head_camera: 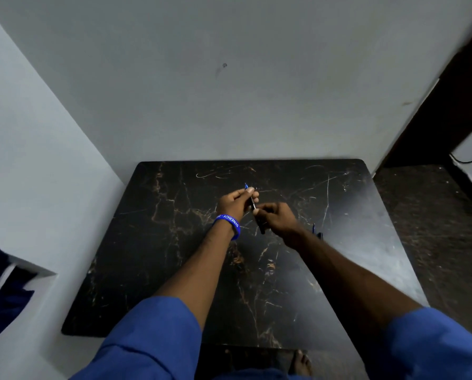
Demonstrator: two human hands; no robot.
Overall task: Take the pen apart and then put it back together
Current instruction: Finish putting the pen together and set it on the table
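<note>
Both hands hold the pen above the middle of the black marble table [174, 256]. My left hand [236, 200], with a blue wristband, pinches the pen's front end, where a blue tip [246, 185] pokes out past the fingers. My right hand [274, 216] grips the dark pen barrel [260, 224], which slants down toward me. A short bare stretch of the pen shows between the two hands. Another small dark and blue pen part [316, 232] lies on the table just right of my right wrist, partly hidden by the arm.
The table stands in a corner, with white walls [229, 91] behind and to the left. A dark floor [435, 215] and a dark door frame lie to the right. My bare foot [300, 363] shows below the near table edge.
</note>
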